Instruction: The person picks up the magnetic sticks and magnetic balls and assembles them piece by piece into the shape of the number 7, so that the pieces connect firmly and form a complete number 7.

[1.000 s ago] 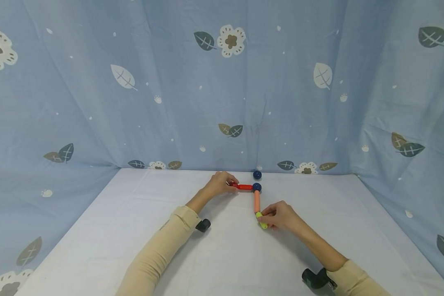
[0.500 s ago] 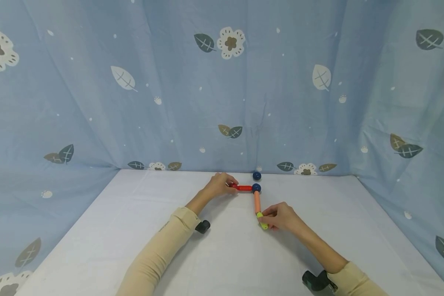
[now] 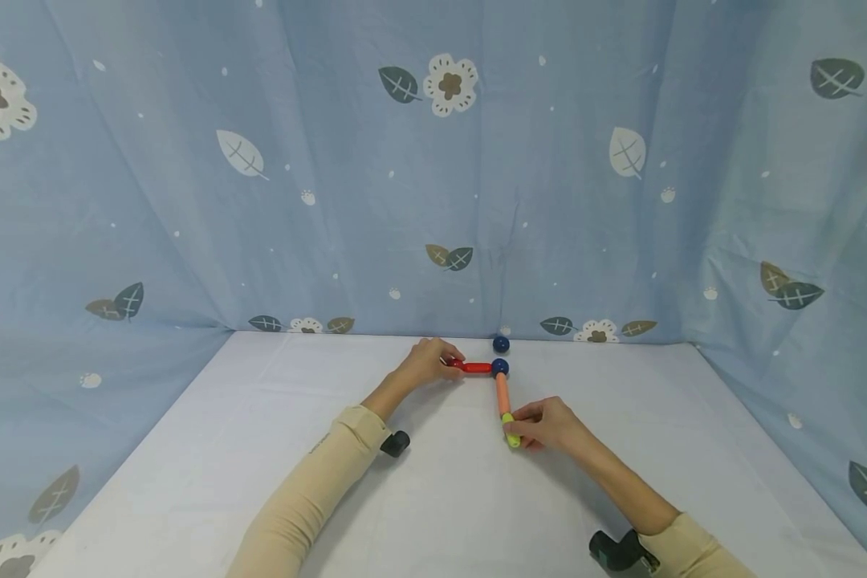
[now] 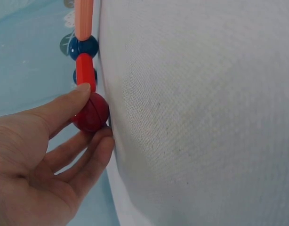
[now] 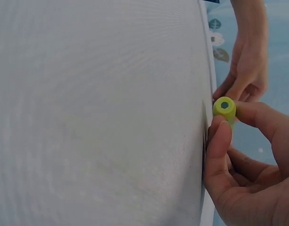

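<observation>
In the head view my left hand (image 3: 426, 361) pinches a red ball (image 4: 93, 113) between thumb and fingers. A short red rod (image 3: 478, 368) runs from that ball to a dark blue ball (image 3: 500, 368). From the blue ball an orange rod (image 3: 502, 393) extends toward me, forming a corner with the red one. My right hand (image 3: 549, 425) pinches a yellow-green rod (image 3: 510, 433), whose far end meets the orange rod's near end. The right wrist view shows its free end (image 5: 224, 106), with a dark round centre. Whether the two rods are joined, I cannot tell.
A second dark blue ball (image 3: 502, 344) sits at the back edge of the white table (image 3: 433, 498), just behind the first. A blue patterned curtain (image 3: 433, 177) hangs behind and beside the table. Black wrist-worn devices (image 3: 612, 551) are on both forearms.
The near end of the yellow-green rod has swung slightly left, more in line with the orange rod. The left hand stays on the red ball. The head view has shifted a little.
</observation>
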Demonstrator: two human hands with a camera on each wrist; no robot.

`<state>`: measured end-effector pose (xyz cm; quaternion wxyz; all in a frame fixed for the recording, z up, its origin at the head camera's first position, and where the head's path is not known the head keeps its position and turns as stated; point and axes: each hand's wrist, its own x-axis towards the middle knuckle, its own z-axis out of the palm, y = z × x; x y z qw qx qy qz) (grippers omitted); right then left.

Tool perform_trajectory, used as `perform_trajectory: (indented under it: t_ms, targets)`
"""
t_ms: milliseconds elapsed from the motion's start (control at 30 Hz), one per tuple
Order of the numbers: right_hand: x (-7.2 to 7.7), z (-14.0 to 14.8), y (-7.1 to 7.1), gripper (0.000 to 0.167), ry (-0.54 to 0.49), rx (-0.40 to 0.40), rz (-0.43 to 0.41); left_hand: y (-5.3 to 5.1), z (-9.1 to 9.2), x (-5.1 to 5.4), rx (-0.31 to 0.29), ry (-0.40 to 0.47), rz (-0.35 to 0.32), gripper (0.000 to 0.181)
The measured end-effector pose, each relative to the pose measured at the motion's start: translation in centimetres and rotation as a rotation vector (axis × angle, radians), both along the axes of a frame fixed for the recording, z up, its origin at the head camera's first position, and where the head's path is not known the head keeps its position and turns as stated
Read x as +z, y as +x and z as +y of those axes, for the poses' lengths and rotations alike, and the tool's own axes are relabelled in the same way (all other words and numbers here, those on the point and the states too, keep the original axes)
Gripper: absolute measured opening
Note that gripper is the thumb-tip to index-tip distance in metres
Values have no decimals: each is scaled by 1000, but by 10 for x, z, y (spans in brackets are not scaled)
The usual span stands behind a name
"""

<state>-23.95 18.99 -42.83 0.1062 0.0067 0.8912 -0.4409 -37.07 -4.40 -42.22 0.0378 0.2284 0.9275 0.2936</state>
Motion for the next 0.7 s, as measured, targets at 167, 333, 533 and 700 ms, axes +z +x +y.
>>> perform_trajectory:
  t_ms: [167,333,533,700]
  targets:
    - [0,-1,-1,37,-15,-27,-26,-1,1,0,15,-11,-6,30]
    - [1,-2,-2,39,-39,-47,-59,0,1,0,19,-20,-9,31]
    - [-1,-2,-4,41,-78,-55,-83,-1,1,0,12,-19,-4,31]
    - [0,-3,-4,42,-95,-68,-95,-2,0,0,8,-21,5,30]
